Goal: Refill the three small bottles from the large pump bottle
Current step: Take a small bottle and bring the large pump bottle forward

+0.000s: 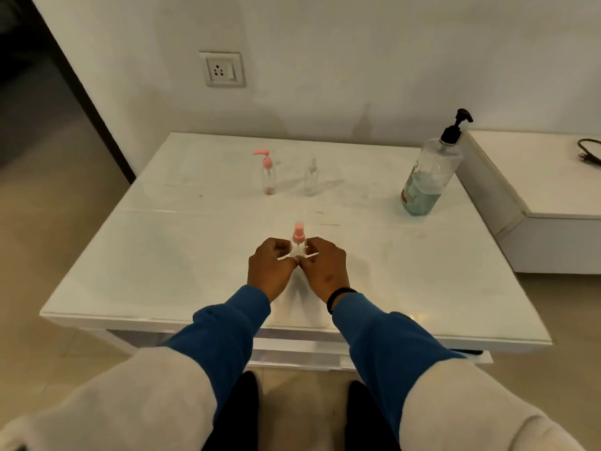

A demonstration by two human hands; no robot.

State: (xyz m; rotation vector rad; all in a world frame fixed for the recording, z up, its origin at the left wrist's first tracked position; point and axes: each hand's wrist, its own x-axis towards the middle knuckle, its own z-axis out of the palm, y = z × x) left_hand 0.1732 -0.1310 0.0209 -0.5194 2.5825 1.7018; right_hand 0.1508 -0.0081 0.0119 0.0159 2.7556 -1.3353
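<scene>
A small clear bottle with a pink spray top (298,239) stands on the white table (182,255) in front of me. My left hand (271,267) and my right hand (323,266) grip it from either side, fingers curled round its lower body. Farther back stand a small clear bottle with a pink pump (268,173) and a small clear bottle with a clear top (310,177). The large pump bottle (431,170), black pump, part full of bluish-green liquid, stands at the table's right rear.
A lower white cabinet (546,190) adjoins the table on the right, with a black cable (590,153) on it. A wall socket (222,69) sits behind the table. A dark doorway opens at the left.
</scene>
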